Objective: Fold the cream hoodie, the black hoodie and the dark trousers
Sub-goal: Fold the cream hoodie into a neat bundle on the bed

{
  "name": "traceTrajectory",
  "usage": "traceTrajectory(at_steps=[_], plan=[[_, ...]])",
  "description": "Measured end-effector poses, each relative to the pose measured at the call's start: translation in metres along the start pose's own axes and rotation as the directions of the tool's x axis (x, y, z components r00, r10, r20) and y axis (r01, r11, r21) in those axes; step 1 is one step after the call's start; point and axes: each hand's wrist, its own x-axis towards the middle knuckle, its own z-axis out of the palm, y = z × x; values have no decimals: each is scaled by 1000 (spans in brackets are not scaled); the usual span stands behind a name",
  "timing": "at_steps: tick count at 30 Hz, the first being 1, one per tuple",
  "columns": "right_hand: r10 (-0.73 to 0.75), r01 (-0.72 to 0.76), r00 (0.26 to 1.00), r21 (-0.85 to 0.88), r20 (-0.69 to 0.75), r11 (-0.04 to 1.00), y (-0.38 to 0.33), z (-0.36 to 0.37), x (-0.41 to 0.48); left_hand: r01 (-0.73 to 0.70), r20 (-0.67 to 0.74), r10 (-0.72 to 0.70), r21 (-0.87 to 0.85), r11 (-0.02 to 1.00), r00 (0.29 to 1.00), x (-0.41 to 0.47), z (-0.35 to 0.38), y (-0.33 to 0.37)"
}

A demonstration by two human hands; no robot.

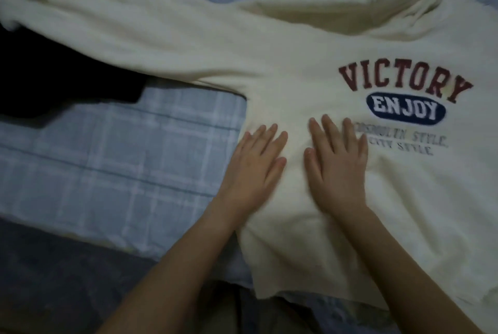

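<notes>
On plaid sheet: fleecy cream hoodie, hands flat.

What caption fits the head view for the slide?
Both hands, left and right, press flat on the cream hoodie spread print-up over a checked sheet.

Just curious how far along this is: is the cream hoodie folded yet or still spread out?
Spread out. The cream hoodie lies print-up, one sleeve stretched sideways, both hands flat on it.

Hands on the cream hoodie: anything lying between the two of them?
No. In the head view, only bare cream hoodie fabric shows in the gap between the left hand and the right hand; both lie flat, palms down.
</notes>
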Motion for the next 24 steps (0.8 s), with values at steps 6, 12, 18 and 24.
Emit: traceTrajectory(at_steps=[6,12,18,24], plan=[[-123,133,986,97,-110,986,-55,-11,46,91,-217,-156,-283,955,963,11,-99,-66],[-181,204,974,184,-134,962,-148,5,111,127,-417,-174,-137,982,892,24,-178,-162],[-214,235,969,200,-123,951,-232,29,162,204,-413,-4,440,875,911,27,-212,-225],[-179,181,984,114,-26,977,-255,57,176,159,-312,-5,469,869,950,19,-215,-265]])
